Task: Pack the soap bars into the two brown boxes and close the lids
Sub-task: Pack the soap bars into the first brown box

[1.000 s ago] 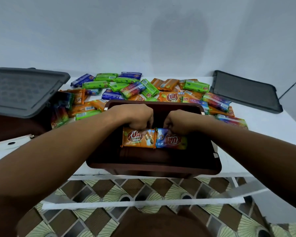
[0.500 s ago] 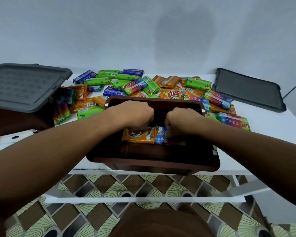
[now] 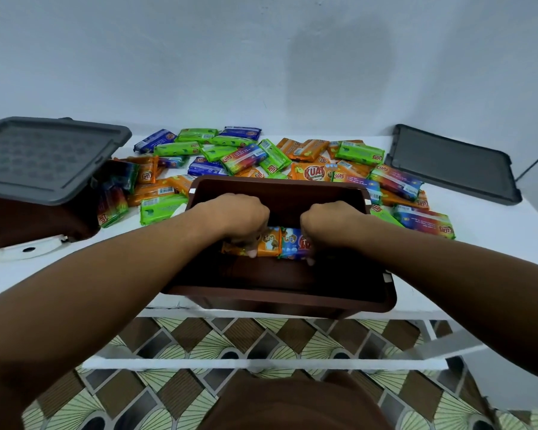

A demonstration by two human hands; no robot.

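- Well, at 9 o'clock: lidded brown box (image 3: 19, 221).
- Left hand (image 3: 236, 215) curls round an orange soap bar (image 3: 269, 245) inside the open brown box (image 3: 277, 297).
- Right hand (image 3: 333, 221) grips the blue soap bar (image 3: 292, 246) touching it.
- Loose soap bars (image 3: 246, 156) heap at 12 o'clock; grey lid (image 3: 451, 169) at 2.

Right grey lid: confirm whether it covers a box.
No, the right grey lid lies flat on the white table, covering no box.

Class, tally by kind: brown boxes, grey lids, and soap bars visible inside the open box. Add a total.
Brown plastic boxes: 2 (open box, box at left)
Grey plastic lids: 2 (left lid, right lid)
Soap bars visible in open box: 2 (orange-wrapped soap bar, blue-wrapped soap bar)
Total: 6
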